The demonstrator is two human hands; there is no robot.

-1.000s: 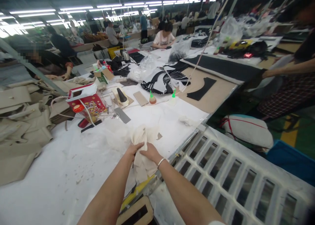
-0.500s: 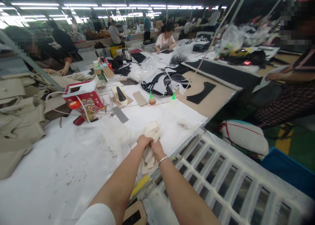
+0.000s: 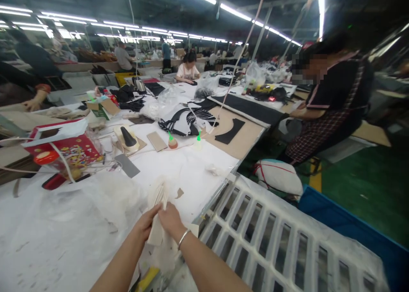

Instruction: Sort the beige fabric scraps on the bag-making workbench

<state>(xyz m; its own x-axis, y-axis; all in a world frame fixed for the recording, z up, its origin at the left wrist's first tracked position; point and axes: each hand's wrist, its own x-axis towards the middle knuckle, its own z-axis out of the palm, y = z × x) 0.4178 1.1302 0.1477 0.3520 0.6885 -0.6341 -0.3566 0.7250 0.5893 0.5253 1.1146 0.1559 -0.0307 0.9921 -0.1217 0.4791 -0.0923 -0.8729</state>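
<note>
While hands point(image 3: 171, 218) grip pale pieces point(image 3: 159, 193) | table edge point(image 3: 215, 194) near — slatted rack point(image 3: 271, 264) alongside

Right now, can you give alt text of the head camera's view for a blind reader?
A person's left grip and right grip hold bunched, thin cream pieces over a white-covered table. At left is a red printed box; farther back, two green-tipped bottles; at lower right, a white slatted rack.

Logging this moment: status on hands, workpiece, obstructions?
Left hand, right hand both gripping cream bundle. Bundle over white table, layered-looking at top. Crumpled clear plastic close left; small scrap beyond right hand.
</note>
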